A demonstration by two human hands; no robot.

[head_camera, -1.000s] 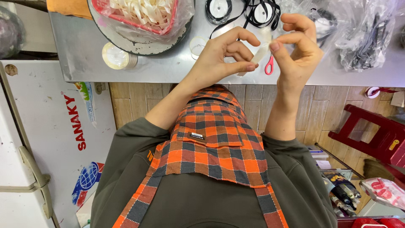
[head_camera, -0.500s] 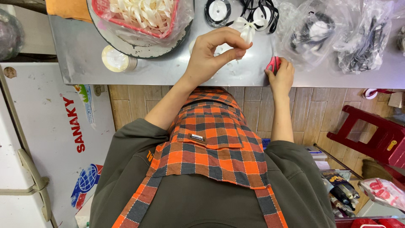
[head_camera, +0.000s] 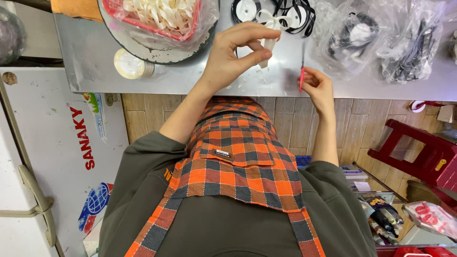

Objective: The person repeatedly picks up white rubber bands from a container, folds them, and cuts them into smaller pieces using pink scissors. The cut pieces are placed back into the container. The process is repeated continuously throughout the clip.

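Two hands work over the metal table (head_camera: 95, 57). Your left hand (head_camera: 235, 59) pinches a small white ribbon bow (head_camera: 270, 28) between thumb and fingertips, lifted just clear of the table so its loops and tails hang free and you can see them. Your right hand (head_camera: 318, 88) is closed around the red handle of small scissors (head_camera: 302, 71), blades pointing up and away from you, resting at the table's near edge just right of the bow. Tiny white snippets lie scattered on the metal between your hands.

Past the bow sit spools of black and white ribbon (head_camera: 285, 12), within easy reach. To your right lie clear bags (head_camera: 362, 38) of dark ribbon. To your left, a bagged red basket (head_camera: 157, 19) holds white ribbon pieces, with a roll of tape (head_camera: 127, 64) beside it. A red stool (head_camera: 423, 152) stands on the floor at your right.
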